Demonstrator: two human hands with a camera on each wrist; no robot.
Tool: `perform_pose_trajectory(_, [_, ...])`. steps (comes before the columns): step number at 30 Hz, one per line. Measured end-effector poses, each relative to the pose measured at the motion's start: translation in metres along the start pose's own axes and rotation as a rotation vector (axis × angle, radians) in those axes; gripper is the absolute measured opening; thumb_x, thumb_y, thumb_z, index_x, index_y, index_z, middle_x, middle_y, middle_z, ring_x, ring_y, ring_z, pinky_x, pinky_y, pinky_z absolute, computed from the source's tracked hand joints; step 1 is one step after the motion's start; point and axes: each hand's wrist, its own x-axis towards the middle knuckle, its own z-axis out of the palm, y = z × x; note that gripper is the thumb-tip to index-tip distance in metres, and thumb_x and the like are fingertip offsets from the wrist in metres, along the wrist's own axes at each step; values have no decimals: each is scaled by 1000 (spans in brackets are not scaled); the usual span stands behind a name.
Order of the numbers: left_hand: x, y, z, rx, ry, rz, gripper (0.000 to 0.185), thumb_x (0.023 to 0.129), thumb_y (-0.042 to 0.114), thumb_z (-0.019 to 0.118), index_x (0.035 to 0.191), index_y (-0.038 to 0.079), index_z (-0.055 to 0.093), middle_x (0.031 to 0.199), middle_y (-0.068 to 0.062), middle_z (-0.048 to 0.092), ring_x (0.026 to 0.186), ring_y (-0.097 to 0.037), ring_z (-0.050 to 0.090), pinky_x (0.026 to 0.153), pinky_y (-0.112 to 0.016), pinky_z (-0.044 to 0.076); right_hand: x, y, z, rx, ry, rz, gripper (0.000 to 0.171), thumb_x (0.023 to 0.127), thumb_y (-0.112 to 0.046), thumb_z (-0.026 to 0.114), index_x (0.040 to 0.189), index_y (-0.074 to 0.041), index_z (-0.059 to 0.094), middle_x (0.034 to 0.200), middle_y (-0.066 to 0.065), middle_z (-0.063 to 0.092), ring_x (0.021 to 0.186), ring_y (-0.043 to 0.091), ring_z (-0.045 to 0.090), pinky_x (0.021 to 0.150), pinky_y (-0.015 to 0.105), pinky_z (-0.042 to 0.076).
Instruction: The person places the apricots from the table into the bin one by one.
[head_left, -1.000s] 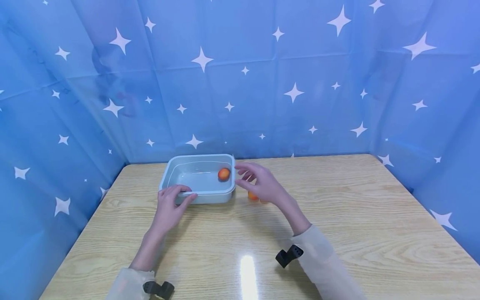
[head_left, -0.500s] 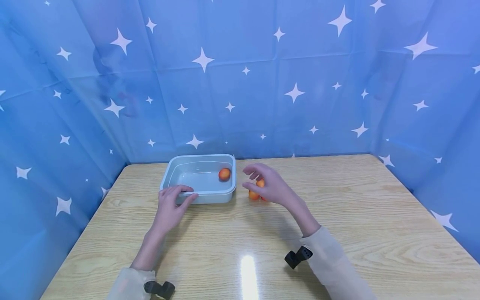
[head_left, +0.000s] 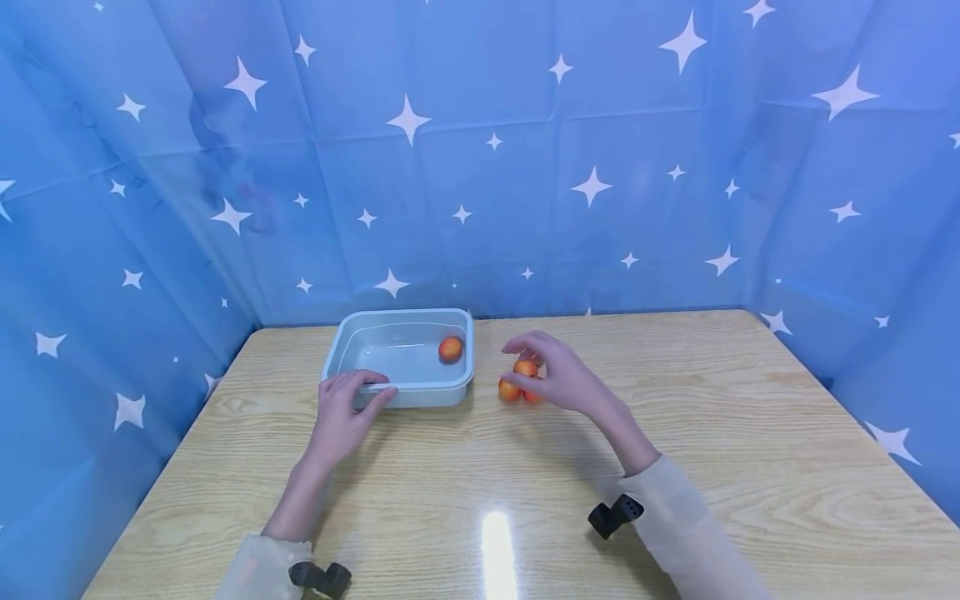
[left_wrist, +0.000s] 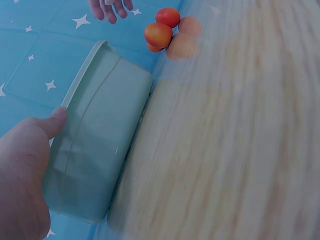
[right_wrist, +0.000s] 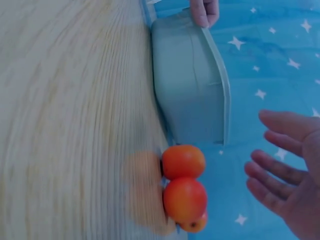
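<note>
My right hand (head_left: 558, 379), fingers loose and holding nothing, has swung away from the basin (head_left: 398, 386) my left hand (head_left: 341, 412) grips by its near rim, and now hovers over the three tomatoes (head_left: 521, 382) just under my fingertips.

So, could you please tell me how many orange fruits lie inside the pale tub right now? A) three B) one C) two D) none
B: the head view shows a single fruit inside the tub, while the other fruits sit on the table beside it.
</note>
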Motion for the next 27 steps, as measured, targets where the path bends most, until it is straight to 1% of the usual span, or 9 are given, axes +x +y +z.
perform_pose_trajectory(5, [-1,0,0,-3,4,-2,19,92,23,76,102,9,70,101,-5,72,103,-27,63,105,-49,23,-2,10,-4,-10,-6,6,37,89,-16,79,122,-5,66,118,9,65,101,36,63,89,52,52])
perform_pose_trajectory(10, [-1,1,0,-8,6,1,19,92,22,76,103,8,70,101,-5,72,103,-28,64,105,-50,23,-4,23,-7,-35,-11,19,39,89,-17,79,122,-1,66,118,14,66,101,35,63,88,50,51])
perform_pose_trajectory(14, [0,2,0,-6,-1,-9,19,92,23,77,103,9,70,101,-5,72,104,-28,63,106,-49,23,-7,30,-9,-43,-43,49,39,90,-14,78,124,-2,66,119,16,66,100,38,61,87,54,50])
perform_pose_trajectory(18, [1,2,0,-3,-6,-10,19,92,23,76,103,9,70,102,-5,72,104,-28,63,105,-49,23,-11,33,-11,-40,-81,80,42,88,-12,78,127,-2,65,118,15,66,101,37,60,87,54,50])
perform_pose_trajectory(22, [0,2,0,-1,2,-1,18,92,22,77,102,9,70,101,-5,72,103,-28,63,105,-49,23,-14,38,-11,-42,-99,82,39,88,-13,78,124,-2,67,117,14,67,99,33,61,87,51,51])
perform_pose_trajectory(27, [0,0,0,0,9,-4,19,91,23,78,102,10,70,101,-4,72,103,-28,63,104,-49,23,-16,43,-10,-39,-111,96,34,88,-14,79,119,-3,70,116,14,67,96,33,61,85,49,51])
